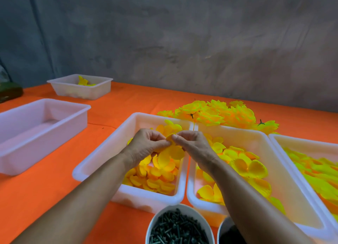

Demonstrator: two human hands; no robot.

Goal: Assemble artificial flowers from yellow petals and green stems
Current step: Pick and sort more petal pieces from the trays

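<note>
Both hands meet above a white tray [102,152] of small yellow petals [155,179]. My left hand [146,145] and my right hand [192,143] pinch the same yellow petal piece [171,148] between thumbs and fingers; larger petals hang below it. A second white tray [259,139] to the right holds bigger yellow petals [247,167]. A round white bowl [180,207] of dark green stems [175,229] stands at the near edge. Finished yellow flowers [219,114] lie heaped behind the trays.
An orange cloth [45,198] covers the table. An empty white tray [36,126] sits at the left, and a smaller one [82,90] with yellow pieces farther back. A third petal tray [311,152] is at the right. Another bowl [228,232] stands beside the stem bowl. A grey wall rises behind.
</note>
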